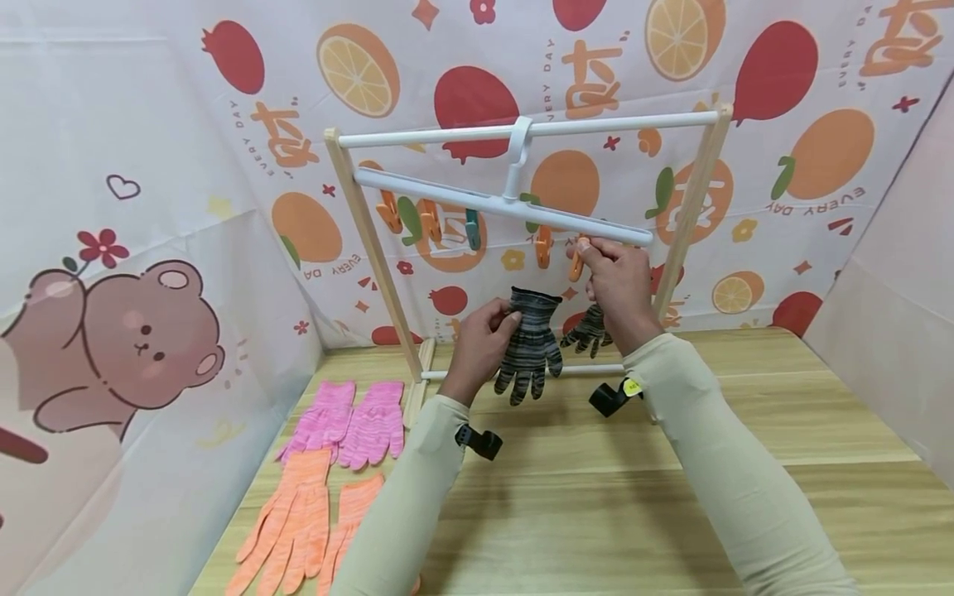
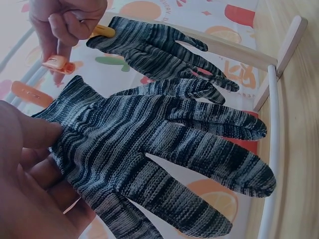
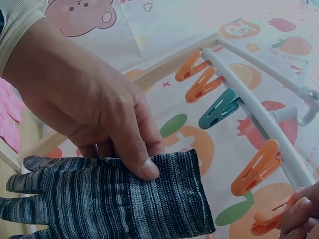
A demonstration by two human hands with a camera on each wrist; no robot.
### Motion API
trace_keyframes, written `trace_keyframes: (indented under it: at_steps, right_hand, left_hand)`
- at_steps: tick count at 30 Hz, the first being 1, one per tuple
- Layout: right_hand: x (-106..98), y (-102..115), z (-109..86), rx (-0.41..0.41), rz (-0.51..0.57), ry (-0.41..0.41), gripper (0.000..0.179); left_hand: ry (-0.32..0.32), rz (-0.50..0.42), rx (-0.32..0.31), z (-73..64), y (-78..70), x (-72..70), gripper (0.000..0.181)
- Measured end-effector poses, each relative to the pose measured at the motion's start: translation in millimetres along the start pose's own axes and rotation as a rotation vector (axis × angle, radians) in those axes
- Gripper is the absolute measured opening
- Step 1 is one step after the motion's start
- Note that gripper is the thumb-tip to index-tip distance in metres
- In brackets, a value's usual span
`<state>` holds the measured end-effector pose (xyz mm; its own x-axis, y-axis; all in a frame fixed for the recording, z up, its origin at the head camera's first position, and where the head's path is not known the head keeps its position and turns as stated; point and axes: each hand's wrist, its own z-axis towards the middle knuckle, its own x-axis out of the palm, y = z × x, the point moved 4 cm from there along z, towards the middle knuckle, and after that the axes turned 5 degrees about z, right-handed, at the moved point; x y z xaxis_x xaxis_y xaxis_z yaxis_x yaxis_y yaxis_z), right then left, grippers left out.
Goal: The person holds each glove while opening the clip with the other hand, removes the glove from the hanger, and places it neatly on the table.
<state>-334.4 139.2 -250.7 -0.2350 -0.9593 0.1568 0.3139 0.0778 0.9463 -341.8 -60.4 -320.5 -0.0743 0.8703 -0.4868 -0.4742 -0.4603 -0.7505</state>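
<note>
1. Below the hanger (image 1: 447, 194), the left hand (image 1: 478, 346) pinches a striped glove (image 1: 531, 339), not yet clipped.
2. The right hand (image 1: 624, 280) pinches an orange clip (image 1: 576, 267).
3. Another striped glove (image 1: 589, 330) already hangs clipped; pink gloves (image 1: 373, 424) and orange gloves (image 1: 298, 501), lying on the surface (image 1: 596, 505), seemingly remain.

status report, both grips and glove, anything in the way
Left grip pinching striped glove. Right grip pinching orange clip. Glove below hanger, unclipped. Nothing seen between glove and clip.

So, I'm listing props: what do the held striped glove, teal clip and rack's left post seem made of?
Striped glove: matte knitted yarn, fibre unclear; stitch rows show. Teal clip: probably smooth plastic, evenly coloured. Left post: likely matte wood, pale tan tone.
</note>
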Motion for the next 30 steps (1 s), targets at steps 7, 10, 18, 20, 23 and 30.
trace_keyframes:
  at_steps: [7,10,18,20,23,30]
  right_hand:
    - [-1.0,0.3,-1.1,0.003,0.0,-0.007,0.032]
    - [-1.1,0.3,-1.3,0.003,0.003,-0.006,0.031]
    - [-0.8,1.6,-0.7,0.0,-0.016,0.003,0.032]
    - [-0.5,2.0,-0.5,-0.002,-0.019,0.001,0.032]
    - [-0.1,2.4,-0.7,0.0,-0.023,-0.001,0.032]
    - [-0.7,2.2,-0.7,-0.006,-0.029,0.008,0.03]
  left_hand:
    - [0.006,0.008,0.003,-2.0,0.2,-2.0,0.019]
    - [0.013,0.006,0.002,-3.1,0.9,-2.7,0.019]
    - [0.013,0.031,0.013,-5.5,2.7,-5.9,0.016]
    - [0.014,0.033,0.012,-6.4,3.0,-6.1,0.015]
    - [0.019,0.032,0.004,-7.7,4.2,-6.3,0.015]
    - [0.032,0.03,-0.02,-10.5,6.5,-8.1,0.016]
